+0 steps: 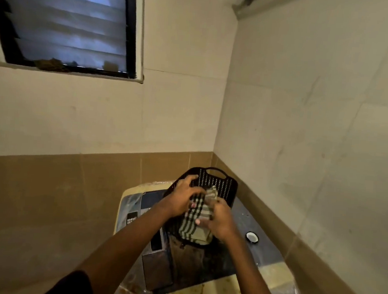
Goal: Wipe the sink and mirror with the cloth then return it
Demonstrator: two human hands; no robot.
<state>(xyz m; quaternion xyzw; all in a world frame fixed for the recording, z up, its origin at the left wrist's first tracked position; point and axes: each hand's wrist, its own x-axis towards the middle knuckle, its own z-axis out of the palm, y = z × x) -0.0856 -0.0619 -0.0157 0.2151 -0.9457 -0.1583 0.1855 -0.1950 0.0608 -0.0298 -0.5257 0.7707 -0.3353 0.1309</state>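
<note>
A beige cloth with dark stripes [196, 223] hangs between both hands over a dark perforated plastic basket [218, 181]. My left hand [181, 198] grips the cloth's upper left part, fingers curled over it near the basket's rim. My right hand [221, 219] holds the cloth's right side, pinching its bunched top end. The basket stands on top of a washing machine [257, 249] in the corner of the room. No sink or mirror is in view.
Tiled walls meet in a corner right behind the basket. A louvred window [68, 23] with a dark frame is at the upper left. A small round white cap [252, 236] lies on the machine's lid to the right.
</note>
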